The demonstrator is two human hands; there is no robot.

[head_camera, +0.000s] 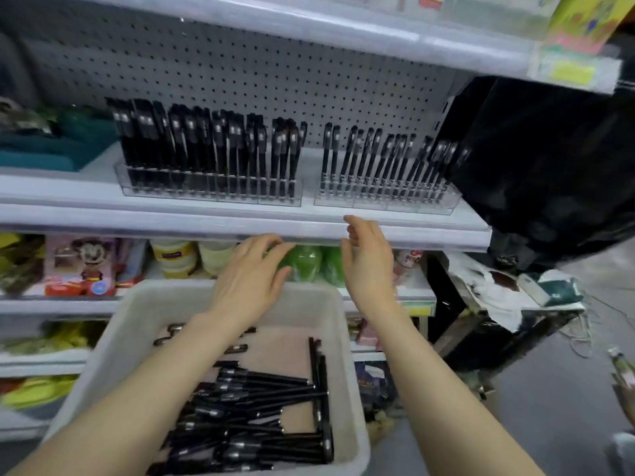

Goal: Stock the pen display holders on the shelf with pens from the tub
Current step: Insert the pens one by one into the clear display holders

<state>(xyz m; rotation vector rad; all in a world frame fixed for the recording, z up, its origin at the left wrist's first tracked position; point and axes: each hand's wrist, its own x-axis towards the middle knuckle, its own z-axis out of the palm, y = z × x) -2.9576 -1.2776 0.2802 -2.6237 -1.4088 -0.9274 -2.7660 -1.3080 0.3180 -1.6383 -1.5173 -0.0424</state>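
A white store shelving unit fills the view, its grey pegboard back (240, 63) rising behind the middle shelf (86, 214). To the right lies grey concrete floor (549, 389), and a large black plastic bag (536, 159) stands against the right end of that shelf. Below it, a lower shelf (51, 304) carries coloured packets, jars and green bottles (305, 262); folded teal cloth (44, 149) sits at the left of the middle shelf.

A pale plastic tub (113, 355) is in front of the shelving, beneath the person's forearms. A loose heap of black pens (261, 417) lies in its near half, with a few more along its right wall.

Two clear display holders stand side by side on the middle shelf. The left holder (206, 195) is packed with upright black pens. The right holder (385, 204) holds a thinner row, leaning slightly.

The left hand (251, 273) hovers over the tub's far rim, palm down, fingers (275, 250) loosely spread and holding nothing. The right hand (369, 259) is raised edge-on just below the right holder, fingers (354, 223) relaxed, slightly parted and empty, tips level with the shelf's front edge.
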